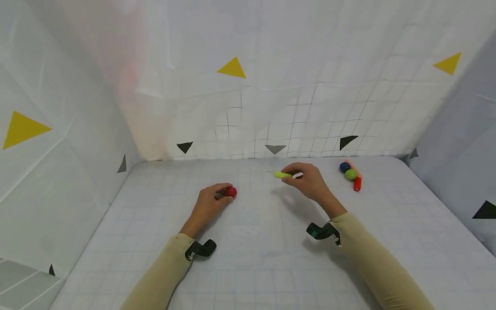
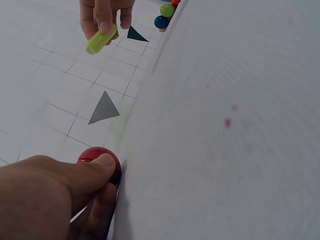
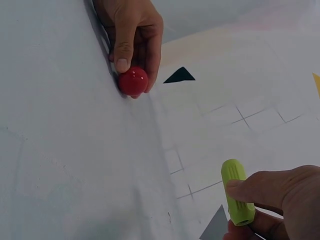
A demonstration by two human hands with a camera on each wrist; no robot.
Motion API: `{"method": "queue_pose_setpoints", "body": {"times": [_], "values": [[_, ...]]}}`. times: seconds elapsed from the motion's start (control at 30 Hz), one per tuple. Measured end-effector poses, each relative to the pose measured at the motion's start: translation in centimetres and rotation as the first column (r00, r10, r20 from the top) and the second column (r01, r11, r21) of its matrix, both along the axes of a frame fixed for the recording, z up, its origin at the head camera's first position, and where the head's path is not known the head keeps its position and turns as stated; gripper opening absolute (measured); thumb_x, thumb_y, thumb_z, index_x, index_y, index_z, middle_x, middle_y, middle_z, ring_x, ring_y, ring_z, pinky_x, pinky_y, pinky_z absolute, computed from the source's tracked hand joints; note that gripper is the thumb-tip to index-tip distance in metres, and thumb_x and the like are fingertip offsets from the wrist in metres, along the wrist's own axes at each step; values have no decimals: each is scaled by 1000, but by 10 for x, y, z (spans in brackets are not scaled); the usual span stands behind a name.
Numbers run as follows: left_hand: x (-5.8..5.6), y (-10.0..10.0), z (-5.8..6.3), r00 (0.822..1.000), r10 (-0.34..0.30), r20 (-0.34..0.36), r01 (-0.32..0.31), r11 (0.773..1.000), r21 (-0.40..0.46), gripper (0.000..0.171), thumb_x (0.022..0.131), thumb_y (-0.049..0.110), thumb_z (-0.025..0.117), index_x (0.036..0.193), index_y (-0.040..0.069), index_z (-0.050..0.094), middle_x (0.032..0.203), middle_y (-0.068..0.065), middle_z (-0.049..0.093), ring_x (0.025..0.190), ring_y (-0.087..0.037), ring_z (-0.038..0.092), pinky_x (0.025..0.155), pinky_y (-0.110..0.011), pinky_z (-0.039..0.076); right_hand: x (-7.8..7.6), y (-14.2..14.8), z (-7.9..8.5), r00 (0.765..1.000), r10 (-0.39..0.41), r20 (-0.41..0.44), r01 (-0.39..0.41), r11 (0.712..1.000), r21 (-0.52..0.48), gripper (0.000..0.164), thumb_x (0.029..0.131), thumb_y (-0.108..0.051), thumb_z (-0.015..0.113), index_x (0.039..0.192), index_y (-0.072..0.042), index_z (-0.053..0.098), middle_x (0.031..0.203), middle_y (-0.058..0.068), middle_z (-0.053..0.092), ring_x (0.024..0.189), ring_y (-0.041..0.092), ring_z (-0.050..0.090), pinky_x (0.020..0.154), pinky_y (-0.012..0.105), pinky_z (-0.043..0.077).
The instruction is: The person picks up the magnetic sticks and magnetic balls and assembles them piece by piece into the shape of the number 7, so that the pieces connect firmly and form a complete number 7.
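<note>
My left hand [image 1: 206, 206] pinches a glossy red ball [image 1: 231, 192] between thumb and fingers, low at the tabletop left of centre. In the right wrist view the ball [image 3: 133, 81] sits right at the white surface. Farther back and to the right, my right hand [image 1: 310, 183] holds a short yellow-green ribbed cylinder [image 1: 283, 175], shaped like a small handle, by one end. Its shadow falls on the table apart from the hand. The right wrist view shows the thumb pressed on the ribs of the cylinder [image 3: 237, 192], whose near end has a small hole.
At the back right of the white table [image 1: 248, 267] lie a dark blue ball [image 1: 344, 167], a green ball [image 1: 350, 174], an orange stick [image 1: 357, 169] and a red cylinder [image 1: 357, 184], close together. White sheeting with yellow triangles [image 1: 234, 68] and dark ones walls the table in.
</note>
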State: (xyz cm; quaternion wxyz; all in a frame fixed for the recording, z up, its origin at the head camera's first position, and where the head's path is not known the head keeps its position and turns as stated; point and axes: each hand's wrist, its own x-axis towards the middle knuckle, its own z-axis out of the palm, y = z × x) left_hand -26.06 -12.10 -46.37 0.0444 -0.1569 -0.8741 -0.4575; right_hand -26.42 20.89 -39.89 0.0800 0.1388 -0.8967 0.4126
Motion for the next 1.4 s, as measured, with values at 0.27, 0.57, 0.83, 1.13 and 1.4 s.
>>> {"method": "queue_pose_setpoints", "body": {"times": [0.27,0.57,0.83,1.13,1.4], "values": [[-1,0,0,1000,-10,-6,10,1000,-1,43,92,9,81,134,11,71,123,-6,72,110,-21,66,93,-41,55,-2,-7,-2,1000,25,-10,-26,1000,-9,20,93,-9,80,112,-5,78,109,7,73,101,25,67,86,45,58],[-3,0,1,1000,-9,5,9,1000,-10,42,93,11,80,134,12,71,125,-5,71,111,-19,65,94,-38,55,-4,-19,-2,998,58,-23,-58,998,-23,20,92,-9,81,111,-6,78,108,5,74,99,23,67,84,43,58],[-2,0,2,1000,-3,13,3,1000,0,43,92,9,81,134,12,71,122,-6,72,107,-21,67,93,-41,55,-5,-29,-5,997,76,-20,-77,997,-24,20,92,-12,81,111,-8,77,109,3,73,100,22,66,83,42,58],[-1,1,1,1000,4,4,-4,1000,4,43,92,9,81,133,14,72,120,-5,73,102,-20,67,91,-41,55,-7,-39,-12,996,92,-5,-92,995,-24,21,92,-12,81,112,-7,77,109,3,73,99,21,67,83,41,58],[-2,1,-1,1000,8,-6,-8,1000,14,43,91,9,82,133,15,73,121,-6,73,104,-21,67,91,-41,56,-8,-45,-15,994,108,6,-108,994,-7,19,93,-13,81,111,-8,77,106,1,73,99,21,67,82,40,58]]}}
